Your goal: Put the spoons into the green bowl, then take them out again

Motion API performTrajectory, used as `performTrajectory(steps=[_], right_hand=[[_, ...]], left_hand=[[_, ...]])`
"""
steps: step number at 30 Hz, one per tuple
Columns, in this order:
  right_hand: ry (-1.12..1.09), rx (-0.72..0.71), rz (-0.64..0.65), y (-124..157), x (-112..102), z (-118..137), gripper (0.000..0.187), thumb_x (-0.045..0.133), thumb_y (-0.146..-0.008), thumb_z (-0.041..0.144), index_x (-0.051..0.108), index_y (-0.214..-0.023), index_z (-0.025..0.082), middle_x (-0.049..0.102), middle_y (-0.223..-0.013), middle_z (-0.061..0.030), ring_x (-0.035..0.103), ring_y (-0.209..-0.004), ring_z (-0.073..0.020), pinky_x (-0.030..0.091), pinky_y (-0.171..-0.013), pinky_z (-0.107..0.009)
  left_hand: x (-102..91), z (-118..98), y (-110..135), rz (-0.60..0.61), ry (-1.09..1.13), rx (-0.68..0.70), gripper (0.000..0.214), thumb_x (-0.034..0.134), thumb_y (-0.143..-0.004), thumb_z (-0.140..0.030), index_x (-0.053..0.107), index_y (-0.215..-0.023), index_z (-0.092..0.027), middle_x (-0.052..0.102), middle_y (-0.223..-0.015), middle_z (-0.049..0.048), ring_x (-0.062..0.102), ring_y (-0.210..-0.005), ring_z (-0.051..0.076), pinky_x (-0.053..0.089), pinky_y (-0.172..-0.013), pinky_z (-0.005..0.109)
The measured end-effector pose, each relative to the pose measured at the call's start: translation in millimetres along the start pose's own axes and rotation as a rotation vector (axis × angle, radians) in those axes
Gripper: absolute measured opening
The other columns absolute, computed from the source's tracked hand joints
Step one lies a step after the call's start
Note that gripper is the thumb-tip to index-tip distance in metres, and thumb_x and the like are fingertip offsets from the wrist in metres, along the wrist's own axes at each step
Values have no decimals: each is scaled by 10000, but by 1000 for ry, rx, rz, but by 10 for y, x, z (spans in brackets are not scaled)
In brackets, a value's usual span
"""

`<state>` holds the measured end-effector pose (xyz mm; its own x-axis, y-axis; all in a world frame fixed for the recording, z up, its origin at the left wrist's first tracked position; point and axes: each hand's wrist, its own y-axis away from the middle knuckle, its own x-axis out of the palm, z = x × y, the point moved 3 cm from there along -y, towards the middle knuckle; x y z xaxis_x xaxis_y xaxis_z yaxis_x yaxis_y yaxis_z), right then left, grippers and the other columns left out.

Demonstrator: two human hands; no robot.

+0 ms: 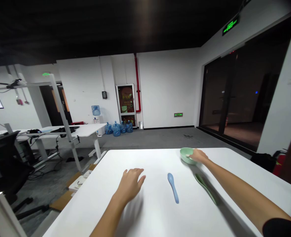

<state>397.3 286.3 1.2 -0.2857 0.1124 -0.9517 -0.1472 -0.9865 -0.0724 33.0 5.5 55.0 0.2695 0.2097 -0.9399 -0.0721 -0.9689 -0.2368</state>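
A broad white desk with rounded far corners (155, 204) fills the lower view, its near edge cut off. Beyond it to the right stands a dark-framed glass door (244, 102), its far side dim. On the back wall, a tall pale-framed cabinet (126, 98) bears pale lettering too small and blurred to read. Above the door, a black sign (230, 26) glows with a green exit pictogram; a small green sign (178, 115) low on the wall shows arrows.

The person's hands are well apart. The left hand (131, 184) hovers over the desk, fingers spread and holding nothing. The right hand (199, 155) reaches to the far edge, its fingertips hidden at a round, pale green bowl (185, 160); whether they grip cannot be told. A slim, dark green spoon (207, 190) lies in front of the bowl, beside the right forearm's shadow. Left of it rests a smooth light blue spoon (173, 187). A whitish bit (188, 156) inside the bowl is indistinct.
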Motion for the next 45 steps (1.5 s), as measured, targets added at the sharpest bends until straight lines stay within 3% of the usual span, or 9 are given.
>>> performTrajectory(steps=[5,8,11,16,20,30,37,45], right_hand=[[-18,-45,-6,324,-309,158,519,589,-790,609,718,-973,141,711,-1010,-203,686,-891,-306,449,-640,-308],[-39,-106,26,604,-478,256,335,612,-787,464,723,-757,150,728,-838,-152,683,-773,-241,416,-600,-266],[-86,-176,112,908,-529,333,297,607,-760,362,682,-568,148,727,-708,-115,641,-636,-170,387,-545,-230],[-205,-232,306,1352,-365,420,262,577,-722,277,660,-528,122,732,-652,-99,572,-489,-101,365,-459,-188],[-221,-255,392,1541,-170,456,223,584,-684,231,627,-496,117,715,-594,-98,546,-433,-90,396,-442,-179],[-229,-197,509,1683,156,416,81,613,-661,182,564,-609,143,711,-595,-82,609,-446,-132,405,-432,-205],[-188,-196,555,1727,242,404,79,612,-649,190,554,-611,153,723,-623,-70,635,-496,-134,386,-429,-201],[-158,-235,578,1755,326,409,153,641,-650,181,516,-561,178,684,-563,-60,653,-554,-199,484,-533,-268]], left_hand=[[12,-2,-11,0,-6,-2,471,339,-987,-465,583,-1337,-264,631,-1376,60,568,-1270,261,345,-1119,471],[8,-28,3,11,-9,8,477,346,-983,-465,589,-1334,-252,635,-1371,62,575,-1262,264,370,-1099,458],[-4,-47,30,23,-6,7,489,357,-975,-474,594,-1333,-241,631,-1378,64,574,-1268,261,408,-1070,423],[-11,-38,63,33,-13,0,503,363,-966,-484,591,-1337,-233,621,-1392,66,558,-1291,254,411,-1072,397],[4,-17,61,25,-15,-6,505,359,-964,-485,594,-1332,-231,624,-1387,71,563,-1286,255,409,-1074,400],[-2,-32,72,39,-25,-15,511,357,-959,-478,595,-1331,-221,622,-1390,73,559,-1289,254,413,-1073,398],[-2,-34,69,40,-18,-4,509,361,-961,-487,595,-1330,-225,623,-1388,79,559,-1291,255,411,-1074,404],[-3,-28,75,33,-7,-5,498,361,-966,-479,594,-1327,-228,626,-1383,77,560,-1287,249,411,-1072,398]])
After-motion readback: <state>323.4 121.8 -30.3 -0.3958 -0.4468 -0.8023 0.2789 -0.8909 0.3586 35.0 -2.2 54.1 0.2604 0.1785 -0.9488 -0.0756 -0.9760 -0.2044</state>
